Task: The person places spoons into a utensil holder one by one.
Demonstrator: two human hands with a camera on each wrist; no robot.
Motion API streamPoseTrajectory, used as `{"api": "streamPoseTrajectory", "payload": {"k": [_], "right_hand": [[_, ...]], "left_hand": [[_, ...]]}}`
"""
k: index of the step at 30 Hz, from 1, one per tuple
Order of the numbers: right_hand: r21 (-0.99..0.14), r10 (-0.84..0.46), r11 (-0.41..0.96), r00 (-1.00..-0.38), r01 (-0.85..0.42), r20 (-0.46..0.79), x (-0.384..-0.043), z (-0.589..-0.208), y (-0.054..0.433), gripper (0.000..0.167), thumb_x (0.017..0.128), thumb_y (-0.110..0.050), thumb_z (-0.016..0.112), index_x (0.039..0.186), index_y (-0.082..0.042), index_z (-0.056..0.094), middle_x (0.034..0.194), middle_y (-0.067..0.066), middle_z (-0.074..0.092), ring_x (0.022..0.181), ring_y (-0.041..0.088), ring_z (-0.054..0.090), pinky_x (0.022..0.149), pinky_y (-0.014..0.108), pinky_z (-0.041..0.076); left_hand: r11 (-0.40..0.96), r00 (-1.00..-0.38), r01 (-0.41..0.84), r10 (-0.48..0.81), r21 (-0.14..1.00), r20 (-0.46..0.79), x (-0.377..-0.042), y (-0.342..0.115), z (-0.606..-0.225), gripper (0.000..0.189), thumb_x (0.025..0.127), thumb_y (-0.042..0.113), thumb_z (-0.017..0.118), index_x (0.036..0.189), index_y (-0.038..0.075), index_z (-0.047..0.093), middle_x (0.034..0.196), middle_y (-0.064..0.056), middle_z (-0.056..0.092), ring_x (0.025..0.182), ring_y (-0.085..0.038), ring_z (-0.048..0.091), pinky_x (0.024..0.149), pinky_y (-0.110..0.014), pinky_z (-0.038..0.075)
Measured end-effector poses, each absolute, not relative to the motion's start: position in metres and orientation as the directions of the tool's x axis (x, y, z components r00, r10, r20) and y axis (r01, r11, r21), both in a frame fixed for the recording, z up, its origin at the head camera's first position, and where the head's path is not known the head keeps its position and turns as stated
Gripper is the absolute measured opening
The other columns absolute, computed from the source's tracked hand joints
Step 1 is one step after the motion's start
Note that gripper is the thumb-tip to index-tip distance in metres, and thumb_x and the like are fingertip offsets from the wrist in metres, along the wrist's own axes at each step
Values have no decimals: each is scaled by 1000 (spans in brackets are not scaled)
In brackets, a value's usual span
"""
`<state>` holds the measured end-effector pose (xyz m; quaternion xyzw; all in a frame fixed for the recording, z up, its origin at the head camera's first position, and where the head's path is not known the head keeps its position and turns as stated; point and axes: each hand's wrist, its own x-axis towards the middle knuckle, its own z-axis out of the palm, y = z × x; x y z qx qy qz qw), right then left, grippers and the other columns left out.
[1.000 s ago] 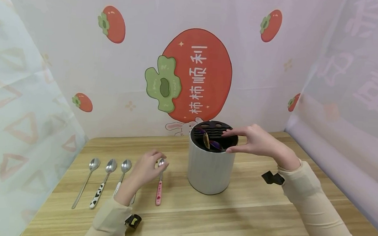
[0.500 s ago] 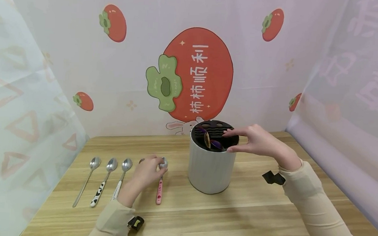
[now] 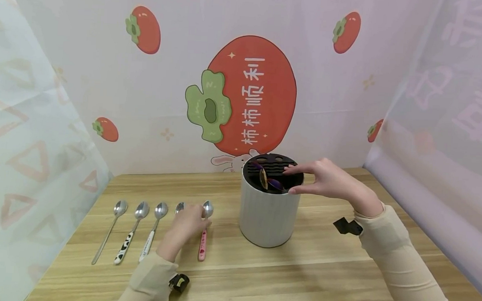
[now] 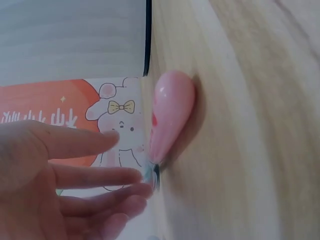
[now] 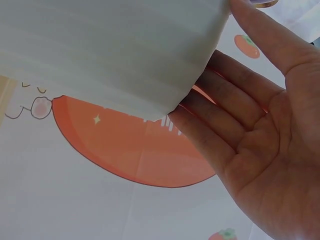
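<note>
Pink-handled spoon (image 3: 202, 247) lies partly hidden behind the left of two spread hands (image 3: 186, 223).

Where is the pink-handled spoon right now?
In the head view, the pink-handled spoon lies at the right end of the spoon row, partly covered by the left hand, with the white utensil holder to its right.

I face a cloth (image 3: 333, 105) printed with a big red fruit (image 3: 277, 93). Below that fruit are a rabbit (image 3: 237, 162) and a wooden table (image 3: 324, 282); smaller fruits (image 3: 149, 30) flank it.
</note>
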<state>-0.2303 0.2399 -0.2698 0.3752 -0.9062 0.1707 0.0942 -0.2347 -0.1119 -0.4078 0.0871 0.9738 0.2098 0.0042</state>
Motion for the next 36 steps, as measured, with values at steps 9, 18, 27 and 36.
{"api": "streamPoseTrajectory", "payload": {"k": [9,18,27,36], "right_hand": [[-233,-645,668,-706,-706,292,-231,-270,240,48,78,-42,74,119,-18,67,117,-2,68,47,-4,27,67,27,43],[-224,-649,665,-699,-713,300,-231,-269,241,48,79,-41,74,120,-16,67,116,-1,68,50,-6,38,69,25,43],[-229,-648,664,-701,-712,298,-232,-270,241,48,79,-43,74,119,-18,68,117,-2,68,48,-5,22,67,24,41],[-226,-645,672,-707,-705,290,-232,-269,241,48,78,-44,74,119,-18,68,117,-2,68,47,-4,29,70,25,43]], "left_hand": [[902,-987,126,156,414,-38,-237,-111,-410,27,79,20,74,61,11,56,55,0,54,47,-11,46,42,-20,35],[907,-990,86,124,413,-66,-243,-110,-411,36,75,17,77,55,13,47,50,3,43,45,-10,42,43,-21,34],[899,-991,75,117,431,-72,-248,-109,-414,33,69,11,79,57,11,48,53,0,47,49,-13,46,46,-23,38],[867,-991,49,103,496,-83,-250,-107,-417,18,66,3,79,66,3,61,54,-6,58,44,-11,51,40,-17,38]]}}
